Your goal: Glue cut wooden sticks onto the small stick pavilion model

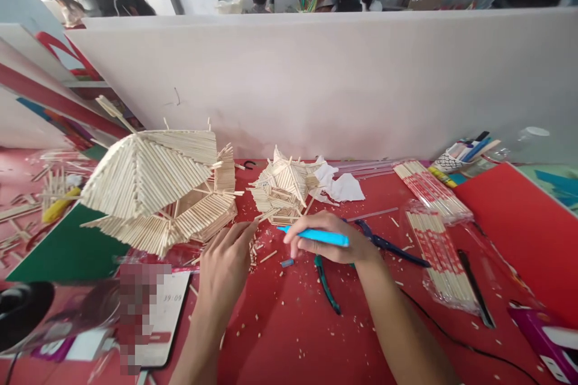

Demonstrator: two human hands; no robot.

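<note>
My right hand (325,237) is closed round a light-blue marker pen (323,236), its tip pointing left toward the front of a small wooden stick model (289,177) with a pointed roof. Fingers bent together, my left hand (228,255) has its fingertips at that model's front left corner and appears to pinch a stick end there; the exact contact is partly hidden. A small blue piece like a pen cap (287,263) lies below the pen. Left of the small model stands a larger stick model (158,180) with a wide layered roof.
Green-handled pliers (326,286) and a dark-blue handled tool (391,243) lie by my right forearm. Packs of wooden sticks (440,252), a black cutter (476,289) and a pen cup (451,156) are at right. A tablet-like clock (167,313) lies left. A white partition (316,84) stands behind.
</note>
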